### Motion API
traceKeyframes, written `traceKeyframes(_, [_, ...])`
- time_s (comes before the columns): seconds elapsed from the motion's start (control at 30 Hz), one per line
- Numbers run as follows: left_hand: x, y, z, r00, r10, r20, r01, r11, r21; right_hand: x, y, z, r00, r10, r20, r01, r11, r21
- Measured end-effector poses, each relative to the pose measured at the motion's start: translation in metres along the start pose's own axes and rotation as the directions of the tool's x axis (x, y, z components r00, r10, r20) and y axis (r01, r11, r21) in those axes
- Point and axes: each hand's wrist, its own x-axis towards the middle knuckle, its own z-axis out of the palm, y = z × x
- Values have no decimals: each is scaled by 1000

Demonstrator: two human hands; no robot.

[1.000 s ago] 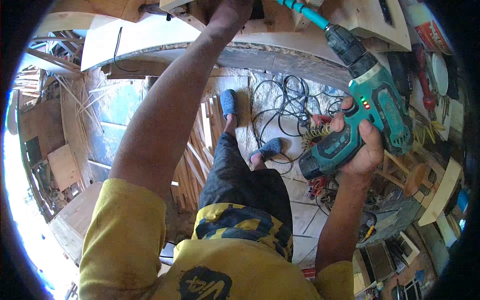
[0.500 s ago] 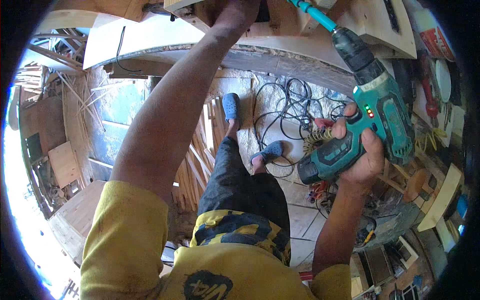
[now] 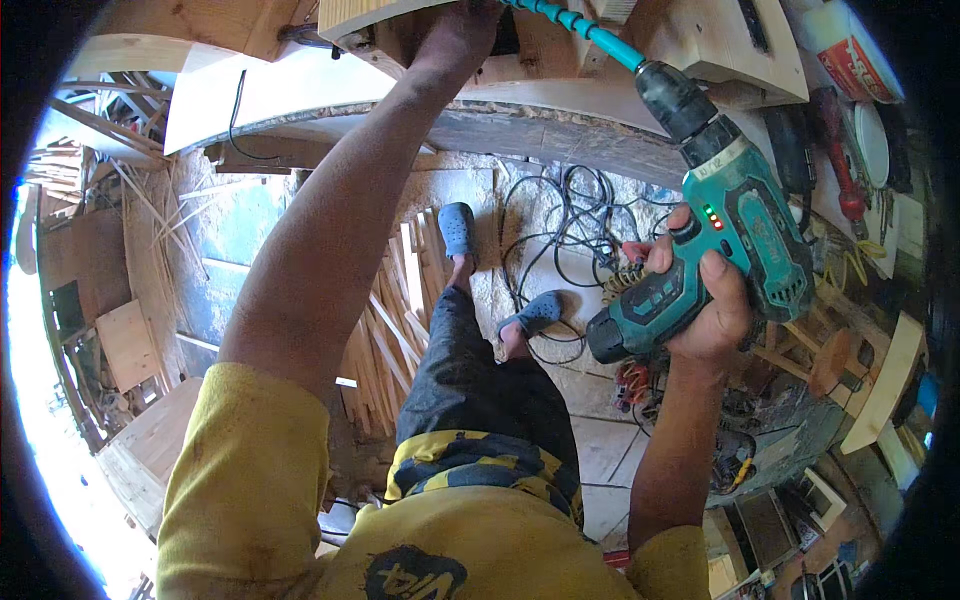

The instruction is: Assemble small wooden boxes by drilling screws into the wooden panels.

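In my right hand is a teal and black cordless drill, gripped by its handle with the chuck pointing up and to the left. A teal flexible drill shaft runs from the chuck toward the top edge, where its far end leaves the view. My left hand reaches into a pale wooden frame at the top. Its fingers are hidden by the wood and the picture's edge. Small lights glow on the drill's side.
The wood rests on a white-topped workbench. Black cables lie tangled on the floor beside my feet. Wood strips are piled left of my legs. A red-handled screwdriver and a white and red tub are at right.
The drill and my right hand have shifted slightly left, and more of the flexible shaft shows. My left hand has also moved a little left inside the frame.
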Motion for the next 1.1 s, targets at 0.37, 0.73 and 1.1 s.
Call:
traceKeyframes(0.37, [14, -34, 5, 956, 292, -21, -91, 365, 926, 4, 2, -10, 985, 32, 169, -28, 999, -24])
traceKeyframes(0.73, [45, -66, 6, 703, 708, 66, -231, 140, 963, 6, 3, -13, 982, 7, 186, 1, 999, -47])
traceKeyframes(1.1, [33, -54, 6, 706, 679, 203, 16, -301, 953, 2, 4, -13, 985, 17, 170, -7, 998, -60])
